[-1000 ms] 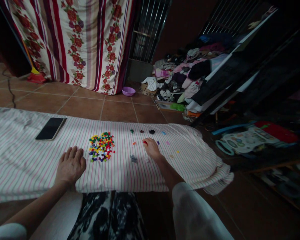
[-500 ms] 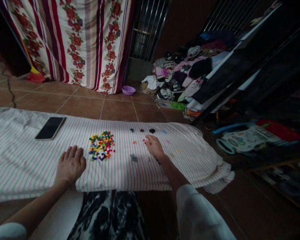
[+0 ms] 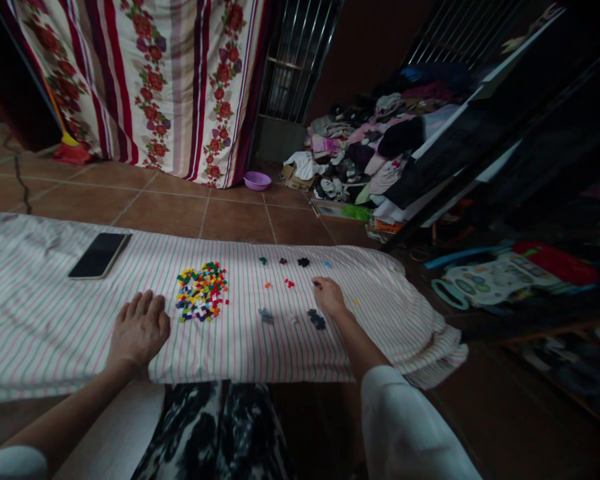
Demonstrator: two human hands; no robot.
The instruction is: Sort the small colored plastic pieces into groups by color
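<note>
Striped cloth is carrying a heap of coloured cubes between its long edges. The left hand is lying flat toward the near edge, fingers slightly apart. Nearer the far edge, the right hand is bending narrowed fingers at purple cubes; whether it is gripping any, I cannot tell.

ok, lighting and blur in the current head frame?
Head view: dim overall, near-black toward upper right; head view: soft, uneven shade across the striped cloth; head view: the multicoloured block pile looks soft, single edges hard to tell.
</note>
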